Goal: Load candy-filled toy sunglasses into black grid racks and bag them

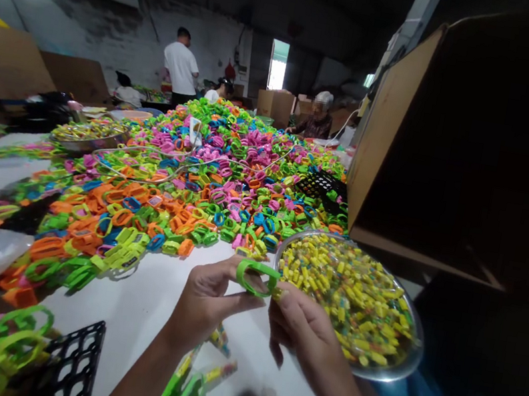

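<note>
Surface: white, bears a heap of coloured bands.
Metal bowl: holds yellow pieces.
Left hand: fingers pinch the green band above the surface.
Right hand: fingers pinch its end, though blur hides details.
Green band: adjusting step, I judge; next move calls for steady hold, exact press.

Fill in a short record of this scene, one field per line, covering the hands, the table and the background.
Left hand: holds a green band
Right hand: at the band's right end; exact grip unclear
Pile: orange, green, yellow, pink and blue bands, beyond the hands
Bowl: metal, filled with mostly yellow pieces, right of the pile's near edge
Tray: black, with holes, lower left
Box: cardboard, right side
Background: several people, one standing
</note>
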Action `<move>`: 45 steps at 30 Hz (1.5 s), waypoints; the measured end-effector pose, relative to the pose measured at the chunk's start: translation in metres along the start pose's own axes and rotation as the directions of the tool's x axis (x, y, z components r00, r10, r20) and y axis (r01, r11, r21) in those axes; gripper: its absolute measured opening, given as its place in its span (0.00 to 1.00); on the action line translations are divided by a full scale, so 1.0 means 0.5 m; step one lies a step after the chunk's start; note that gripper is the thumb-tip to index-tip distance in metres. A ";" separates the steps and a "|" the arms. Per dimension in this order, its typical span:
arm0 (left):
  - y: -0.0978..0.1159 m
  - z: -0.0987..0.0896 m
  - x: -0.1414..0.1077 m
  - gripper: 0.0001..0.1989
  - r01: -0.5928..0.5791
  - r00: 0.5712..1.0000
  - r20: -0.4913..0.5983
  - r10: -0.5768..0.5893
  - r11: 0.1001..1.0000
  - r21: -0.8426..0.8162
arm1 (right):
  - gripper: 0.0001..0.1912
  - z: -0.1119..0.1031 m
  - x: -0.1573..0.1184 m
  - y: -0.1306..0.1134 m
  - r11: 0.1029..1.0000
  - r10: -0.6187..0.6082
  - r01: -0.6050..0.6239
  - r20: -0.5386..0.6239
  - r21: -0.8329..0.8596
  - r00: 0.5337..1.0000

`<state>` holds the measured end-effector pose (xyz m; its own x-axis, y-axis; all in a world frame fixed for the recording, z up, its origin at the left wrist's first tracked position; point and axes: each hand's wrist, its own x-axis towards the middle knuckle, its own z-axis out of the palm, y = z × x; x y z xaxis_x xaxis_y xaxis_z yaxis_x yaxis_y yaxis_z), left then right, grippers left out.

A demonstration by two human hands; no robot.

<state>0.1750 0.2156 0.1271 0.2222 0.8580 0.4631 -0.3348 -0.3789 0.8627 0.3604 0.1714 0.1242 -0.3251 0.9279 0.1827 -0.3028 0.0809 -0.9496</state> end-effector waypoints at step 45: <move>-0.062 -0.407 -0.062 0.15 0.691 0.672 -0.730 -0.125 -0.246 0.679 | 0.15 0.049 0.029 0.180 0.527 0.201 0.059 0.191 -0.848 0.961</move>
<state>-0.0079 0.2713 0.0448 -0.4768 0.8773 0.0553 0.8581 0.4509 0.2454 0.3064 0.1829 0.0475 -0.5444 0.8381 0.0338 0.5810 0.4059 -0.7055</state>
